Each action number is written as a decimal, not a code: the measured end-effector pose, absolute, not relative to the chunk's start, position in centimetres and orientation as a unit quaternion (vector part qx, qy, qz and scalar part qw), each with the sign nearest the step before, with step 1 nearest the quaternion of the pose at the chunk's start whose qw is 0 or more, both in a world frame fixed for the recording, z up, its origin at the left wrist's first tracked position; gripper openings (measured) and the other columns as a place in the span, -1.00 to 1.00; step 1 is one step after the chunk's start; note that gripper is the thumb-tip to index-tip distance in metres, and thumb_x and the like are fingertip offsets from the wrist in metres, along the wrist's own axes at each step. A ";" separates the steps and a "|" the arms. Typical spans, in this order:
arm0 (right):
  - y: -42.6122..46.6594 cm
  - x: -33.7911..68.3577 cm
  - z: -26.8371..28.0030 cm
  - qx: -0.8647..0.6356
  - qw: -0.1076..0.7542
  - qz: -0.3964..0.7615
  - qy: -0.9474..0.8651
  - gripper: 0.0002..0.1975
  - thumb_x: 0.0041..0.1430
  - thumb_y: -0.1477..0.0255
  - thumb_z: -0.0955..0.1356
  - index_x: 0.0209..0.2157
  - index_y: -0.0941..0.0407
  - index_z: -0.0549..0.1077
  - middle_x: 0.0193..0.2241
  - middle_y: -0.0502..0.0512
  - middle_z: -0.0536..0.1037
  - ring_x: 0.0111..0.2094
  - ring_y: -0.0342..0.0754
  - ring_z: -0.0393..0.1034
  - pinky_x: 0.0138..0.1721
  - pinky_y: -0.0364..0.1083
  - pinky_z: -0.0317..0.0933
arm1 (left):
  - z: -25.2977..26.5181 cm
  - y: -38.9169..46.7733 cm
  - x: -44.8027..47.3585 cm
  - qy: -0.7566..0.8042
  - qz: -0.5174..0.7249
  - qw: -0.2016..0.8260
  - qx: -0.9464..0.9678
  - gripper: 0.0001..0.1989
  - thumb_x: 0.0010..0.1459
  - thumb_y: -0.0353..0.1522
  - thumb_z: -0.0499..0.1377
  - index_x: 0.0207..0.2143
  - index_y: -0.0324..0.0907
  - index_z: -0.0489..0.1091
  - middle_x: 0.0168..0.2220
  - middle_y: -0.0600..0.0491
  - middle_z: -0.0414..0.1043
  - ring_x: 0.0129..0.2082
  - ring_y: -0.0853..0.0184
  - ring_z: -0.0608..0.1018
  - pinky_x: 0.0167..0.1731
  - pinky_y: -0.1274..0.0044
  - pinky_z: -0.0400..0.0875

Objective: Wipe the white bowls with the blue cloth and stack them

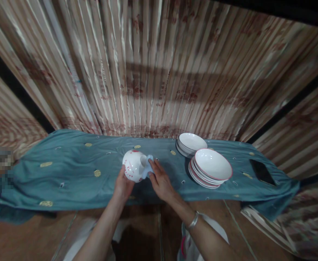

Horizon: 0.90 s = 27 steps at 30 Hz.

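Note:
My left hand grips a white bowl with small red markings, held over the near middle of the cloth-covered table. The bowl is tipped on its side, its outside showing and its foot ring turned to the right. In my right hand is a light blue cloth, pressed between the fingers at the bowl's base. Part of the cloth is hidden by my fingers. A silver bangle is on my right wrist.
To the right stand a stack of red-rimmed bowls and, behind it, a stack of dark-rimmed dishes. A dark phone lies farther right. The green patterned tablecloth reaches a pleated curtain at the back.

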State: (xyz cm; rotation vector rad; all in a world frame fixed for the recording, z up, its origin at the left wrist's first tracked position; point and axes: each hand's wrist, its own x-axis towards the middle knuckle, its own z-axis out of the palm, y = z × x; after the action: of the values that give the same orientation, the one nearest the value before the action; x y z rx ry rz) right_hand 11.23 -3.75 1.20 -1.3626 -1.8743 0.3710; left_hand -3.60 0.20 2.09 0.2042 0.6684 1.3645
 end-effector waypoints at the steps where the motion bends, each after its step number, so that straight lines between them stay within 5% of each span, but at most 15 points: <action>1: -3.7 11.1 0.9 -0.528 0.374 0.145 -0.749 -0.47 0.29 0.35 0.15 0.27 0.08 0.03 0.28 0.15 0.04 0.28 0.02 -0.05 0.24 0.11 -0.04 | 2.0 0.2 -3.5 0.305 0.618 0.718 0.096 -0.57 0.24 -0.30 -0.04 0.13 -0.22 0.26 -0.18 -0.08 0.56 -0.03 0.17 0.51 0.04 0.36 0.33; 11: -1.9 10.7 -0.4 -0.543 0.344 0.136 -0.754 -0.38 0.29 0.22 0.15 0.29 0.15 -0.07 0.31 0.20 -0.10 0.32 0.08 -0.28 0.26 0.19 -0.19 | 2.6 -0.8 -2.6 0.287 0.619 0.720 0.128 -0.57 0.24 -0.33 -0.02 0.12 -0.30 0.27 -0.12 -0.13 0.53 0.01 0.16 0.48 0.05 0.36 0.33; 22: -2.7 10.6 -0.8 -0.575 0.350 0.126 -0.728 -0.48 0.26 0.31 0.16 0.16 0.30 0.23 0.19 0.34 0.22 0.24 0.12 0.03 0.22 0.15 -0.02 | 2.9 -0.7 -2.7 0.305 0.627 0.708 0.113 -0.59 0.25 -0.34 -0.05 0.09 -0.32 0.30 -0.15 -0.13 0.55 0.00 0.17 0.49 0.03 0.36 0.34; 27: -3.4 10.9 -0.3 -0.537 0.389 0.139 -0.736 -0.58 0.22 0.39 0.18 0.08 0.17 0.35 0.14 0.22 0.30 0.20 0.04 0.12 0.21 0.10 0.04 | 3.1 -0.8 -2.9 0.319 0.630 0.700 0.111 -0.61 0.25 -0.35 -0.04 0.06 -0.30 0.32 -0.17 -0.10 0.56 -0.01 0.19 0.49 0.02 0.38 0.35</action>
State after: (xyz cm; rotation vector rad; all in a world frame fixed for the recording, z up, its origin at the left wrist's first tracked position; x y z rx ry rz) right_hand 10.87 -3.36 -0.28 -1.3651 -1.8703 0.3536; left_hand -2.91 -0.76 3.15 0.2473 0.7097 1.4036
